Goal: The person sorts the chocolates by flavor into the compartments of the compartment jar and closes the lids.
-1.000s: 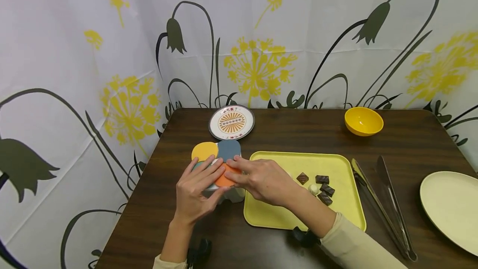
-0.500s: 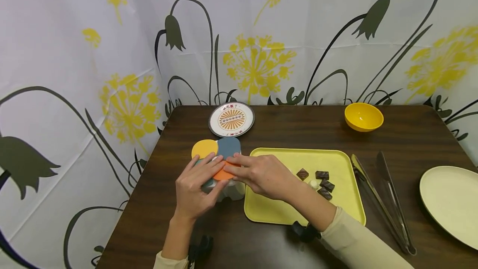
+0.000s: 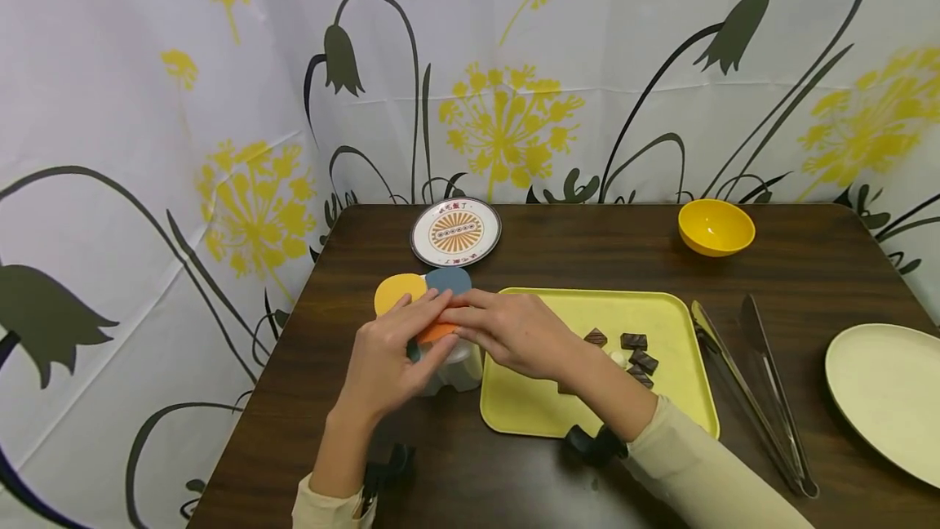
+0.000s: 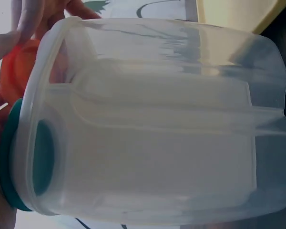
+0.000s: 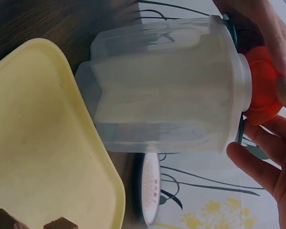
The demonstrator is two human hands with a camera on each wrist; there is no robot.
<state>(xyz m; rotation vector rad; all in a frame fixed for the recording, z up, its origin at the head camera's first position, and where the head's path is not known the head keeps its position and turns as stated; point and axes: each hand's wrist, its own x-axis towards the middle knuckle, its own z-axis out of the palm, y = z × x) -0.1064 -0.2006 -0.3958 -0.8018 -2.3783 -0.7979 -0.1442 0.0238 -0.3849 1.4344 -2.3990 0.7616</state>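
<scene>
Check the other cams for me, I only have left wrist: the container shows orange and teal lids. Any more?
Observer: Yes. Head view shows a yellow lid and a blue lid on the far side of the container.
Operator: Copy. I only catch a corner of the tray. Anything on it?
Observer: Yes, head view shows several dark, chocolate-like pieces toward its right side.
</scene>
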